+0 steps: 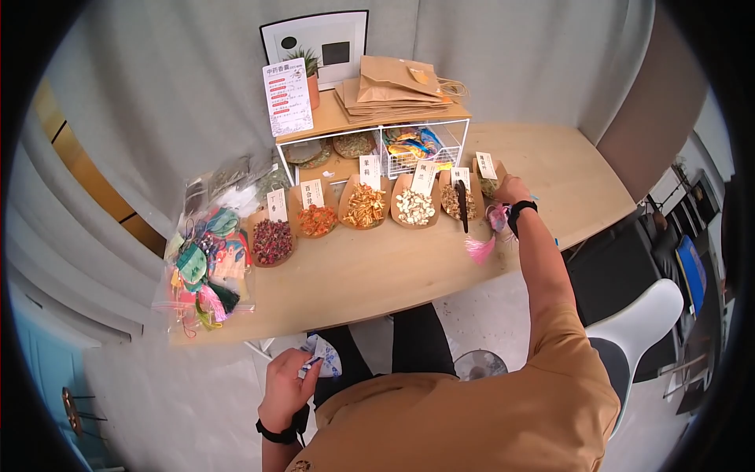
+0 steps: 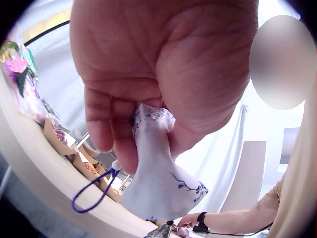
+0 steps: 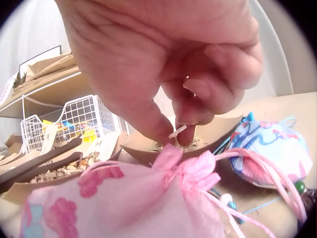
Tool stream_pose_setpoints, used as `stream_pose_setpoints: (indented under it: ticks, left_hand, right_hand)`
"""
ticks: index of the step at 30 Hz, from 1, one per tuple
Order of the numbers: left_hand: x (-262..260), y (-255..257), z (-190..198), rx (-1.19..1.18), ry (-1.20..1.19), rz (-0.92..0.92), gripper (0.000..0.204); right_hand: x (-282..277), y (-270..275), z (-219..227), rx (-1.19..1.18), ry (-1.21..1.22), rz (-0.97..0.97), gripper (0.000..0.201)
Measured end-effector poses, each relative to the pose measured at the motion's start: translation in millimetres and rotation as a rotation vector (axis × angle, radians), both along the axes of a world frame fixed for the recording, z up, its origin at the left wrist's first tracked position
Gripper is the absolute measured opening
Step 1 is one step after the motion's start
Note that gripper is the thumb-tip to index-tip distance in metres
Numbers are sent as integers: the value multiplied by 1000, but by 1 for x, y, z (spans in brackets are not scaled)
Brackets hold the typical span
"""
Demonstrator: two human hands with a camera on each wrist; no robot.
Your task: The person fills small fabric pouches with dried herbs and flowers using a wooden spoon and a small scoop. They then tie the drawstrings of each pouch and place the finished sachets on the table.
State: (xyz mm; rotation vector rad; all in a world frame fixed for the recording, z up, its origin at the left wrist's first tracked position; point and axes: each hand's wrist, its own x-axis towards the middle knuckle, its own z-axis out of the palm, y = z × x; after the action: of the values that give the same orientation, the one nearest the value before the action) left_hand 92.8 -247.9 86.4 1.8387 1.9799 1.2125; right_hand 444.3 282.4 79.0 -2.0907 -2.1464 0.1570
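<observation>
Low over my lap, my left hand (image 1: 285, 389) pinches the gathered neck of a white cloth pouch (image 2: 153, 173) printed with blue flowers, its wide end hanging down. A dark blue cord loop (image 2: 94, 196) with a white bead dangles beside it. My right hand (image 1: 513, 189) reaches to the rightmost brown paper tray of dried herbs (image 1: 487, 189). There, thumb and forefinger pinch a small pale stick-like piece (image 3: 178, 131) just over the tray. A pink drawstring pouch (image 3: 129, 208) and a blue-and-white pouch (image 3: 267, 151) lie close to this hand.
Several labelled paper trays of dried petals and herbs (image 1: 366, 206) line the table (image 1: 346, 287). Dark tongs (image 1: 462, 206) lie across one. A plastic bag of colourful pouches (image 1: 206, 267) sits at left. Behind stand a shelf (image 1: 338, 126) with paper bags and a wire basket (image 1: 421, 161).
</observation>
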Motion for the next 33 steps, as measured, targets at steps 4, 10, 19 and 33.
stream_pose_setpoints:
  ticks: [4, 10, 19, 33]
  left_hand:
    - [-1, 0, -1, 0, -13, 8, 15]
    - [-2, 2, -1, -7, -15, -3, 15]
    - [-2, 6, -3, -15, -33, -27, 15]
    - [1, 3, 2, -28, -18, 9, 16]
  right_hand:
    - [7, -7, 10, -12, -48, 28, 46]
    - [17, -20, 22, -14, -87, 7, 41]
    - [29, -21, 9, 217, 78, -58, 25]
    - [50, 5, -38, 148, 224, 7, 30]
